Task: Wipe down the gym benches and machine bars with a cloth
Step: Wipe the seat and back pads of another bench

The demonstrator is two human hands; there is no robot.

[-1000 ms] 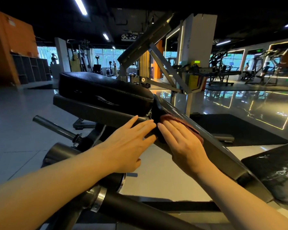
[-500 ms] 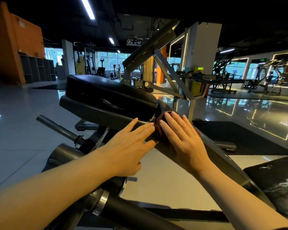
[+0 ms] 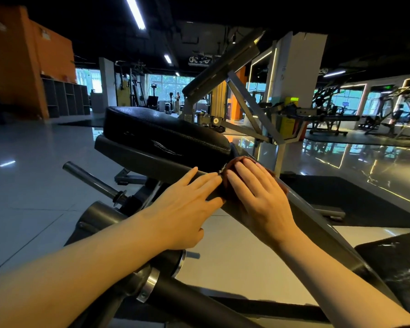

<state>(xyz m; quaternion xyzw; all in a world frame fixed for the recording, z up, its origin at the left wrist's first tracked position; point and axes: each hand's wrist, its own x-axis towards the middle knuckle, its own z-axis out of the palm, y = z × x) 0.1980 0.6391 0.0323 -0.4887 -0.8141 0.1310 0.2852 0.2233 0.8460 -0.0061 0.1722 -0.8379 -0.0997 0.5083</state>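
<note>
The right hand (image 3: 258, 197) presses a reddish cloth (image 3: 232, 172) flat onto the sloping grey bar (image 3: 317, 223), just below the black pad (image 3: 166, 136) at 12 o'clock. The cloth seems bunched under the fingers. The left hand (image 3: 185, 207) rests on the bar at 9 o'clock of the cloth, grip released, fingers straight.

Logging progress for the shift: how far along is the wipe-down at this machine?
Done: nothing can be confirmed clean from this view. In hand: the right hand presses the reddish cloth flat on the sloping frame bar, just below the black pad; the left hand rests flat on the bar beside it. Left: likely the pad top, the steel peg and the lower pad.
</note>
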